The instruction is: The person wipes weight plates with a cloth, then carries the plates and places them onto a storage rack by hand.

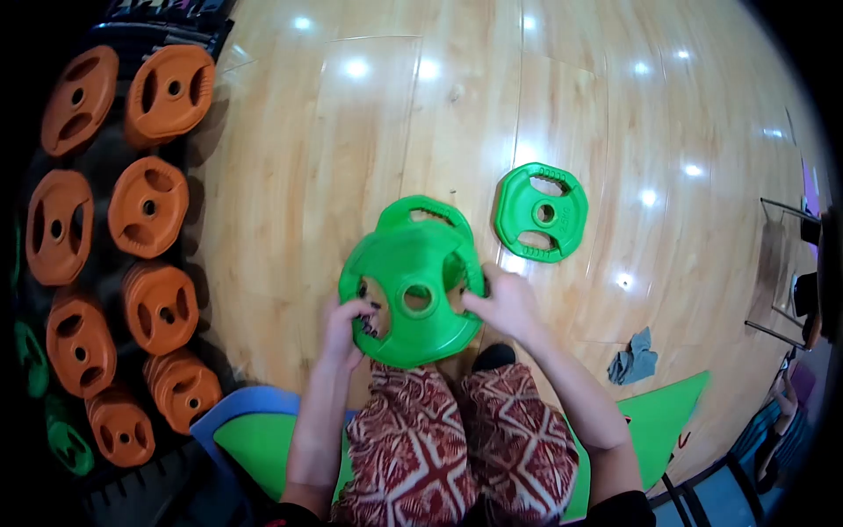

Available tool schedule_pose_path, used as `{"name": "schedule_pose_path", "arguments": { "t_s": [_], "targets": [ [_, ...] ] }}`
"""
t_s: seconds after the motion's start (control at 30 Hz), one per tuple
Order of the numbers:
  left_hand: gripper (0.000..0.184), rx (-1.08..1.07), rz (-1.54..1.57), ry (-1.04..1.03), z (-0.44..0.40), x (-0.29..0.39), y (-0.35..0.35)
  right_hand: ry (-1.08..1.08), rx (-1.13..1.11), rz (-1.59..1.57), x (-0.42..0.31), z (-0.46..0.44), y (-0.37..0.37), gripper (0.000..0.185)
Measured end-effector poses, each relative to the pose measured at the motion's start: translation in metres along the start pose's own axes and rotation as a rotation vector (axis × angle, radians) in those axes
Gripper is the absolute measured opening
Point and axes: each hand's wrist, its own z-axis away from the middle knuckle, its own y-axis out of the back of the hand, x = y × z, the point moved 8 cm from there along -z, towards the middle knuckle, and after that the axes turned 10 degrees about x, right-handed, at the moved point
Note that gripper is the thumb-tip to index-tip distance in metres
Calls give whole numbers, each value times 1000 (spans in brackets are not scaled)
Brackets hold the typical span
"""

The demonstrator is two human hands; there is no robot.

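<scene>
A green weight plate is held up in front of my knees, a round hole at its centre. My left hand grips it through the left handle opening, with fingers wrapped round the rim. On the right side, my right hand closes on the edge beside the other opening. Behind the held plate, partly covered by it, another green plate shows its upper handle. A third green plate lies flat on the wooden floor, to the right and a little farther away.
Orange plates hang in several stacks on a dark rack at the left, with green ones at its edge. A grey cloth lies on the right. Green mats extend under my legs. Metal-legged furniture and a person are far right.
</scene>
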Motion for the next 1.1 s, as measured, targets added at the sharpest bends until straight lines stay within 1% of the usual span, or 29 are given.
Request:
{"name": "schedule_pose_path", "arguments": {
  "t_s": [0.03,0.07,0.13,0.17,0.2,0.27,0.3,0.33,0.37,0.4,0.43,0.47,0.5,0.53,0.57,0.6,0.63,0.67,0.7,0.73,0.77,0.8,0.87,0.9,0.93,1.03,1.07,1.1],
  "targets": [
    [16,-17,-61,-57,20,19,-13,33,57,-28,-15,5,21,36],
    [18,-33,-119,-117,42,38,-25,47,41,-25,-31,13,38,36],
    [20,-37,-120,-148,93,71,-46,2,67,-100,-64,28,82,38],
    [22,-53,-140,-169,119,84,-55,-5,110,-151,-78,41,101,33],
    [22,-50,-120,-183,147,99,-58,16,105,-142,-103,57,120,33],
    [27,-68,-160,-135,210,121,-63,7,178,-226,-156,94,166,30],
    [33,-40,-108,-178,246,135,-65,-7,184,-239,-177,115,183,29],
    [35,-87,-98,-135,288,149,-69,-13,187,-255,-199,139,198,28],
    [35,-56,-99,-215,326,163,-67,-41,161,-254,-218,162,211,29],
    [34,-91,-176,-55,356,157,-55,-65,135,-256,-239,189,228,30],
    [29,-129,-178,-166,399,169,-53,-49,136,-249,-267,222,246,30],
    [21,11,-147,-422,426,176,-40,-25,136,-248,-288,244,260,30],
    [17,-45,-151,-344,464,181,-41,-13,82,-182,-305,264,268,27],
    [17,-99,-171,-209,489,177,-33,-8,19,-101,-322,283,277,23],
    [16,-29,-268,-275,512,186,-23,-34,-44,-113,-330,300,281,23],
    [20,8,-417,-372,533,193,-13,-66,-102,-122,-338,309,278,24],
    [24,98,-479,-432,569,204,6,-5,-109,-174,-376,328,291,24],
    [27,190,-529,-469,585,203,19,44,-126,-211,-395,335,296,25],
    [27,214,-480,-490,604,210,28,153,-167,-104,-413,337,291,27],
    [29,331,-485,-479,629,223,43,235,-191,-111,-444,340,292,35],
    [32,450,-491,-453,650,221,57,298,-232,-76,-469,342,292,35],
    [32,482,-450,-455,663,209,67,369,-268,-44,-494,344,288,34],
    [34,787,-301,-653,684,205,108,618,-300,74,-550,354,279,34],
    [32,889,-261,-767,686,199,121,708,-312,137,-567,357,272,35],
    [32,902,-228,-756,696,196,126,799,-322,205,-587,360,262,36],
    [30,831,289,-602,718,203,141,971,-345,332,-632,366,229,34],
    [30,842,326,-597,714,203,150,995,-364,354,-641,367,217,34],
    [30,873,338,-660,713,209,158,1070,-354,366,-652,368,208,33]
  ]
}}
